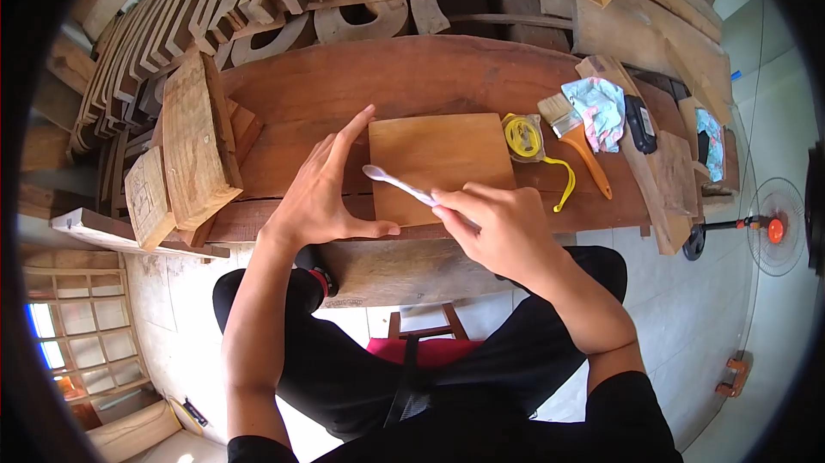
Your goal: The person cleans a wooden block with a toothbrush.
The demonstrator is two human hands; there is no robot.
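Observation:
A flat, smooth wooden board lies on the reddish-brown wooden table. My left hand is open at the board's left side, fingers pointing away from me and thumb stretched along the near left corner. Between the fingers and thumb of my right hand is a slim white spoon. Its small bowl points left toward my left hand, over the board's left part. Just right of the board sits a yellow tape measure with a yellow strap curling toward me.
Right of the tape measure lie a paintbrush with an orange handle, a crumpled patterned cloth and a black device. Thick wooden blocks stand at the table's left end. Stacked timber fills the back. A fan stands at right.

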